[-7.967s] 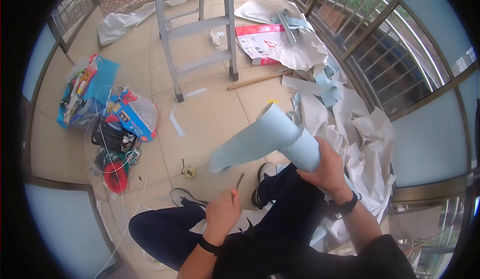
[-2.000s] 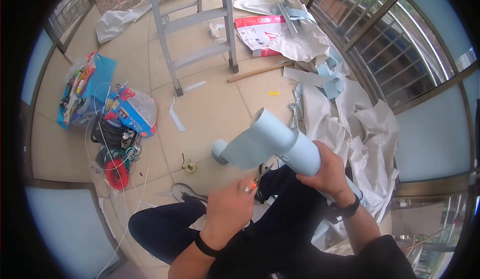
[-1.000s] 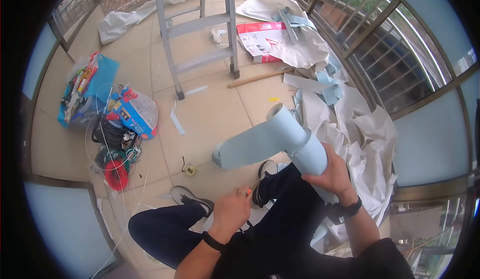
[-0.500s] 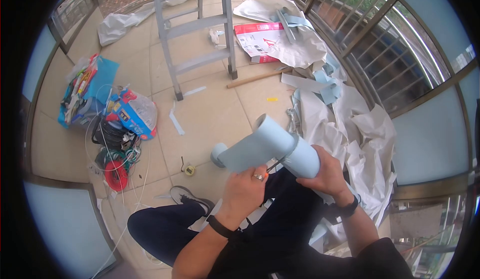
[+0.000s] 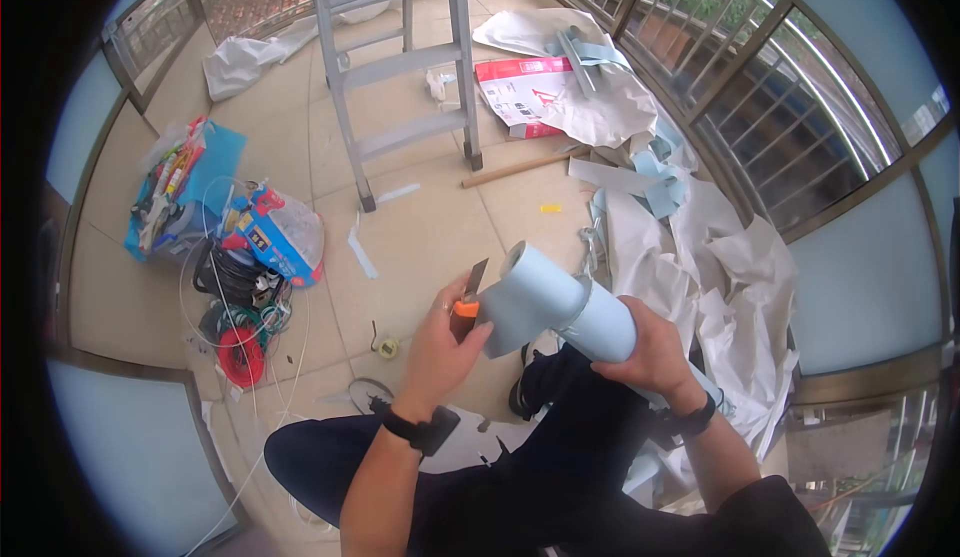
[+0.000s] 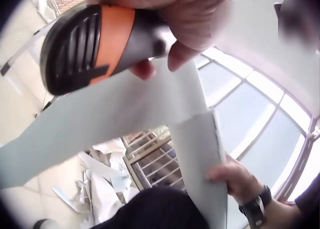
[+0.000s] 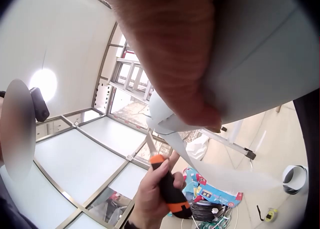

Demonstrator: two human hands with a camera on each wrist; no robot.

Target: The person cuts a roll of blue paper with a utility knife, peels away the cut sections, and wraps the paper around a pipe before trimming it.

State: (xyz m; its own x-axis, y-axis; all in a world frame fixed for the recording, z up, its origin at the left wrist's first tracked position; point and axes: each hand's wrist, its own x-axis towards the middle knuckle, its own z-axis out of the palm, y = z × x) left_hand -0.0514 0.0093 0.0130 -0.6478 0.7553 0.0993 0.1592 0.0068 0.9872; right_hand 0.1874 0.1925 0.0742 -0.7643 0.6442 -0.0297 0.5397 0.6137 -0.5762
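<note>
Probably slick, the pale-blue roll (image 5: 597,323) wants the end-grip my right hand (image 5: 655,345) has; my left hand (image 5: 437,355) clasps a utility knife (image 5: 466,309).

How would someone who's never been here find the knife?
In the head view, find the grey ladder, then look below it to the person's left hand. The knife is gripped there, beside the pale blue roll. Its bare blade and orange-and-black handle set it apart from the plain roll.
</note>
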